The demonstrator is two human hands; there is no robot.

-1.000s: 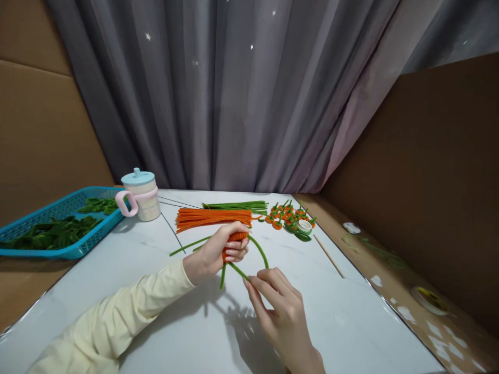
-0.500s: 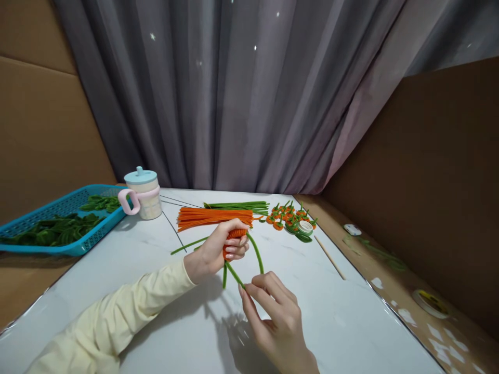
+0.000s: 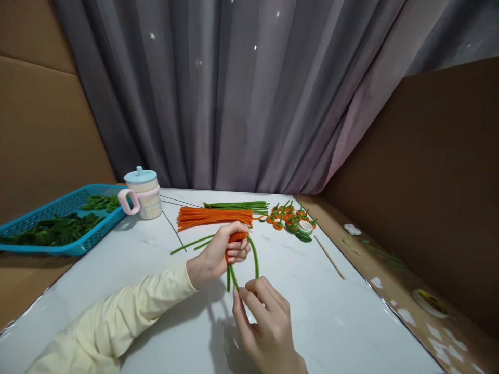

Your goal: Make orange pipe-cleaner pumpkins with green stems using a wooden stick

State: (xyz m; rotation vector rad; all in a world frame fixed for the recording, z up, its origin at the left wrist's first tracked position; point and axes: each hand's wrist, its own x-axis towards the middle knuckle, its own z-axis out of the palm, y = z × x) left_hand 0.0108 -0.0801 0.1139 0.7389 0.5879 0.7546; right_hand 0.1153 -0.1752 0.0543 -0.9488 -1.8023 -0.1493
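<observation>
While the left hand (image 3: 218, 254) grips the orange coil (image 3: 236, 239), the right hand (image 3: 261, 317) pinches the green stem (image 3: 255, 257); excessive pull may unwind the coil.

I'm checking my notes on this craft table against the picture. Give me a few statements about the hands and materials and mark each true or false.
1. The left hand grips an orange coiled piece. True.
2. The right hand pinches a green pipe cleaner. True.
3. The blue tray holds orange pieces. False: it holds green ones.
4. The lidded cup stands at the table's right edge. False: it stands at the left, beside the tray.
5. The orange pipe cleaner bundle lies beyond the hands. True.
</observation>
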